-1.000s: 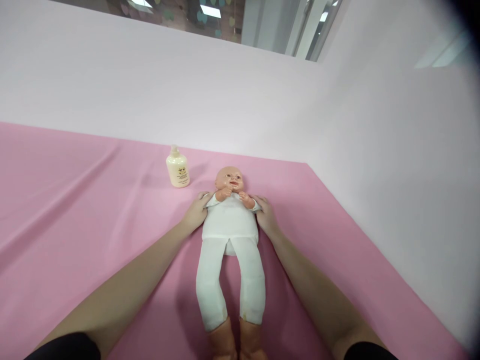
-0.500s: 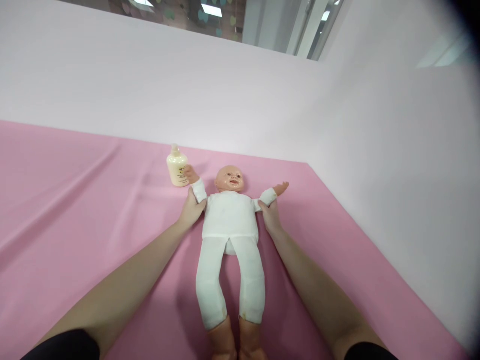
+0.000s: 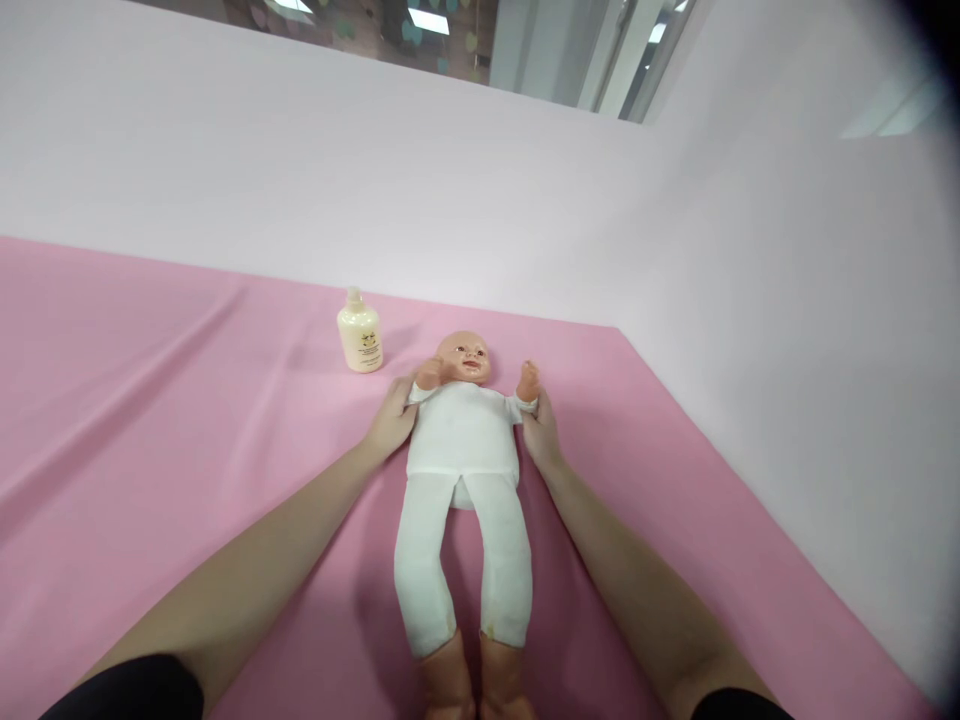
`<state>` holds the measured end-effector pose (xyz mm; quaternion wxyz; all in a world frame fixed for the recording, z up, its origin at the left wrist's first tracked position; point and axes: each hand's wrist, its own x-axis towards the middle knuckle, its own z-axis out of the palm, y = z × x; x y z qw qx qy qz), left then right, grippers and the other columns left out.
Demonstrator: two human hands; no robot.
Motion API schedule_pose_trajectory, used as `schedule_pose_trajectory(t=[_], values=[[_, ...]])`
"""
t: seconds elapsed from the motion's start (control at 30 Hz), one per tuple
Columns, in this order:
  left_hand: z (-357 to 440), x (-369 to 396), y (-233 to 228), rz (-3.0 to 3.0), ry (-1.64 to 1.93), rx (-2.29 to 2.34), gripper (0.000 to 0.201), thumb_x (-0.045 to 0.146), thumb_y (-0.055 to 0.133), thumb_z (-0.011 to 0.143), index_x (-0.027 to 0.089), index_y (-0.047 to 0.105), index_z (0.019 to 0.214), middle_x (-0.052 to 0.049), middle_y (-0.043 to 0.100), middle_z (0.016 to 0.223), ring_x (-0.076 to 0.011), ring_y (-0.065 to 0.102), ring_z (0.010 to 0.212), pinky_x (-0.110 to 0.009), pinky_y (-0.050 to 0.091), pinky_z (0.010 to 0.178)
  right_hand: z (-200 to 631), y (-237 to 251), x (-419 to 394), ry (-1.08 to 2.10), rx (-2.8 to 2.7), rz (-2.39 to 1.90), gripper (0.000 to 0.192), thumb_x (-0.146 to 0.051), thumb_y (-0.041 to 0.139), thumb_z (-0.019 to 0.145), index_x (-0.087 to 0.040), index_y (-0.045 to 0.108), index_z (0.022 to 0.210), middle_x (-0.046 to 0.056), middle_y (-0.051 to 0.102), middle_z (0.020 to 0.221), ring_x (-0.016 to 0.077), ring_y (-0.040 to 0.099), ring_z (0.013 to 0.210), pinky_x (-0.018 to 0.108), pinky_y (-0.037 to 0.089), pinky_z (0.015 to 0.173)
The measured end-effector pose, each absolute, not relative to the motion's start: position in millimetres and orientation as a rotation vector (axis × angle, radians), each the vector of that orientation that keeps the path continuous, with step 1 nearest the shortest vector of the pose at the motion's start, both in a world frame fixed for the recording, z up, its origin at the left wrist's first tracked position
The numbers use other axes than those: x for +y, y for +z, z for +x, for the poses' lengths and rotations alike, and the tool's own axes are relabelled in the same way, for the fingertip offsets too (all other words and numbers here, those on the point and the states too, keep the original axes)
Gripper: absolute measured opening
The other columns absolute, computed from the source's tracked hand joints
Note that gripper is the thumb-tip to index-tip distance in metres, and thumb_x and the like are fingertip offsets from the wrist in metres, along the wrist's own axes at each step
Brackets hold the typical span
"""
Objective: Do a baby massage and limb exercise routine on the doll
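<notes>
A baby doll [image 3: 463, 432] with a white cloth body lies on its back, head away from me and feet toward me. My left hand [image 3: 394, 418] is closed around the doll's arm on the left, whose hand is bent in beside its head. On the other side my right hand [image 3: 541, 432] grips the other arm, with the doll's hand pointing up. Parts of my fingers are hidden behind the doll's arms. A cream-coloured pump bottle [image 3: 361, 335] stands upright to the left of the doll's head, apart from my left hand.
The doll lies on a pink cover [image 3: 187, 400] with a long crease at the left. A white wall [image 3: 300, 170] rises behind and on the right, with a window [image 3: 450, 40] at the top.
Both doll arms, spread outward before, are now bent inward and upward. My hands have kept hold of them and turned slightly inward. The bottle's label is no longer covered by the doll's hand.
</notes>
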<state>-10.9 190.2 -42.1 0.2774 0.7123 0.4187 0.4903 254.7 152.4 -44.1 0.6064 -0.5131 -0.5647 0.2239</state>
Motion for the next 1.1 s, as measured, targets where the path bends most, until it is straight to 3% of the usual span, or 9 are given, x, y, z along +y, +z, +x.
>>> schedule_pose_trajectory(t=[0.13, 0.23, 0.37, 0.5, 0.57, 0.77, 0.97, 1.1], values=[[-11, 187, -40, 2.130, 1.195, 1.100, 0.060, 0.004, 0.040, 0.073, 0.023, 0.054, 0.128, -0.007, 0.053, 0.124, -0.0225, 0.047, 0.120, -0.042, 0.032, 0.110, 250, -44, 150, 0.441, -1.489, -1.200, 0.044, -0.013, 0.045, 0.074, -0.025, 0.063, 0.113, 0.004, 0.061, 0.119, 0.0208, 0.053, 0.116, 0.044, 0.035, 0.109], [-10, 186, -40, 2.105, 1.220, 1.161, 0.058, 0.006, 0.043, 0.074, 0.021, 0.050, 0.130, -0.009, 0.053, 0.124, -0.0245, 0.047, 0.120, -0.044, 0.034, 0.108, 248, -41, 147, 0.423, -1.543, -1.166, 0.047, -0.011, 0.044, 0.073, -0.025, 0.061, 0.115, 0.005, 0.061, 0.120, 0.0205, 0.053, 0.117, 0.043, 0.036, 0.109], [-11, 187, -37, 1.799, 1.424, 1.247, 0.049, 0.022, 0.054, 0.081, 0.017, 0.041, 0.128, -0.012, 0.055, 0.117, -0.0251, 0.053, 0.112, -0.044, 0.043, 0.100, 250, -35, 146, 0.447, -1.329, -1.152, 0.060, -0.022, 0.055, 0.077, -0.022, 0.041, 0.135, 0.011, 0.050, 0.135, 0.0230, 0.050, 0.123, 0.044, 0.039, 0.106], [-18, 193, -34, 1.454, 1.691, 1.178, 0.063, 0.030, 0.057, 0.084, 0.025, 0.025, 0.138, -0.012, 0.044, 0.136, -0.0224, 0.048, 0.123, -0.039, 0.043, 0.102, 261, -36, 150, 0.414, -1.049, -1.152, 0.080, -0.036, 0.059, 0.080, -0.024, 0.016, 0.146, 0.012, 0.022, 0.154, 0.0237, 0.035, 0.137, 0.044, 0.035, 0.110], [-23, 197, -33, 1.376, 1.772, 1.153, 0.065, 0.033, 0.058, 0.086, 0.030, 0.021, 0.140, -0.010, 0.039, 0.142, -0.0220, 0.044, 0.129, -0.039, 0.041, 0.105, 268, -38, 153, 0.417, -0.933, -1.150, 0.078, -0.040, 0.055, 0.083, -0.022, 0.013, 0.146, 0.013, 0.022, 0.154, 0.0223, 0.032, 0.139, 0.044, 0.031, 0.113], [-24, 200, -39, 1.596, 1.710, 1.117, 0.063, 0.032, 0.052, 0.089, 0.029, 0.023, 0.144, -0.009, 0.037, 0.146, -0.0222, 0.037, 0.135, -0.039, 0.033, 0.111, 266, -38, 152, 0.366, -1.101, -1.105, 0.068, -0.037, 0.050, 0.087, -0.023, 0.020, 0.147, 0.011, 0.029, 0.153, 0.0205, 0.034, 0.139, 0.043, 0.029, 0.115], [-16, 194, -41, 2.331, 1.226, 1.180, 0.047, 0.024, 0.043, 0.091, 0.025, 0.044, 0.139, -0.008, 0.052, 0.132, -0.0241, 0.045, 0.123, -0.044, 0.034, 0.108, 253, -38, 146, 0.190, -1.719, -1.125, 0.050, -0.024, 0.046, 0.089, -0.027, 0.042, 0.139, 0.007, 0.053, 0.136, 0.0213, 0.047, 0.128, 0.044, 0.036, 0.110], [-12, 192, -38, 2.566, 0.975, 1.107, 0.048, 0.016, 0.036, 0.091, 0.028, 0.048, 0.136, -0.005, 0.054, 0.130, -0.0222, 0.046, 0.119, -0.041, 0.036, 0.105, 249, -35, 145, 0.056, -2.027, -1.107, 0.052, -0.011, 0.042, 0.084, -0.029, 0.052, 0.132, 0.003, 0.060, 0.129, 0.0214, 0.051, 0.120, 0.045, 0.036, 0.107]])
